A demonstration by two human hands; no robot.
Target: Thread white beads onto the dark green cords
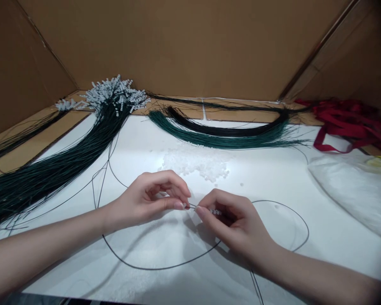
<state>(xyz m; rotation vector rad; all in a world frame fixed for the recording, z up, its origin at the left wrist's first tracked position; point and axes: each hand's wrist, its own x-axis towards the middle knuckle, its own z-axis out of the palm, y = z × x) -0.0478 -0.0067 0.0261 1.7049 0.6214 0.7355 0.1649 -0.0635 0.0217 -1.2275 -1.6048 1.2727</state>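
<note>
Over the white work surface, my left hand [160, 195] pinches a thin dark wire [190, 206] between thumb and fingers. Just to its right, my right hand [233, 216] is closed on the same wire, a short gap from the left fingertips. A small cluster of white beads [215, 212] shows at the right hand's curled fingers. The wire's loose length loops below the hands and out to the right. Behind the hands lies a spread pile of small white beads [197, 161]. Whether a bead sits in the left fingertips is too small to tell.
A thick bundle of green wires [82, 156] with white beaded tips [114, 95] lies at left. Curved bundles of green wire [216, 139] and black wire [222, 128] rest behind the beads. Red ribbon [343, 123] and a clear plastic bag [352, 186] are at right. Cardboard walls [184, 46] enclose the back.
</note>
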